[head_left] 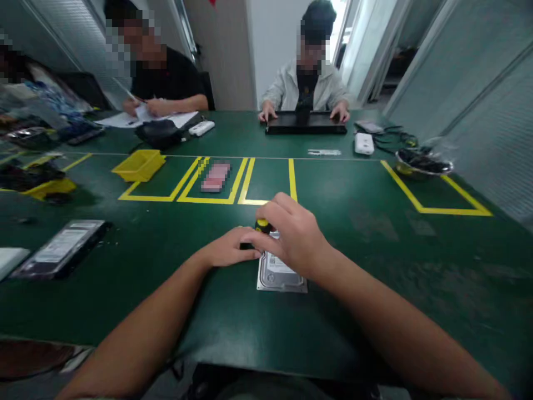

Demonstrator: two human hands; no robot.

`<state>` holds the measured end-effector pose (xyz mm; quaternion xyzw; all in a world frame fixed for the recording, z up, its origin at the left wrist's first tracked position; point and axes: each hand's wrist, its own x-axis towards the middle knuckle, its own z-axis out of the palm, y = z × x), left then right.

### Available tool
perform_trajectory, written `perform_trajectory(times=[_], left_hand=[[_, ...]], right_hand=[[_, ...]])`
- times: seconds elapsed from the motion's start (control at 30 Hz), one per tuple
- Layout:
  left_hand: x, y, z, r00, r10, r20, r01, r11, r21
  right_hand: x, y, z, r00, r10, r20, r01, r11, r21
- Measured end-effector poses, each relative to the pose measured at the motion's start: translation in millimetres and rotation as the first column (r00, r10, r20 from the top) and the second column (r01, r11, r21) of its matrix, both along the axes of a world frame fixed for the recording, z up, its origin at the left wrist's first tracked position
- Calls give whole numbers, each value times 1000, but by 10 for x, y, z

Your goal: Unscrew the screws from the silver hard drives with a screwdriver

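A silver hard drive (pixel 280 278) with a white label lies flat on the green table in front of me. My right hand (pixel 293 236) is closed round the yellow-and-black handle of a screwdriver (pixel 262 224), held above the drive's far left part. The screwdriver's tip is hidden from view. From the left, my left hand (pixel 231 247) holds the drive at its left edge, the thumb by the rim. My right thumb and fingers cover its other fingertips.
Another hard drive (pixel 62 247) lies at the left. Yellow tape (pixel 206 201) marks several areas, with a pink rectangular item (pixel 215 178) in one. A yellow bin (pixel 139 165) stands behind, and a bowl of dark parts (pixel 423 162) at the right. People sit across the table, one holding a black panel (pixel 306 123).
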<state>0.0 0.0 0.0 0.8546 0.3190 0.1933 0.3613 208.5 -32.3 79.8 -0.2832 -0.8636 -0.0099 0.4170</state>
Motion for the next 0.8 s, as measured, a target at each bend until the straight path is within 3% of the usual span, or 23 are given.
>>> perform_trajectory(times=[0.17, 0.47, 0.8], left_hand=[[41, -13, 89, 999, -46, 19, 46, 999, -25], [-4, 31, -45, 1000, -23, -1, 23, 999, -27], [49, 5, 66, 997, -62, 56, 63, 998, -13]], right_hand=[[17, 36, 62, 997, 58, -53, -61, 997, -56], [153, 11, 257, 975, 219, 18, -213, 963, -166], [226, 31, 284, 956, 295, -1, -290, 938, -192]])
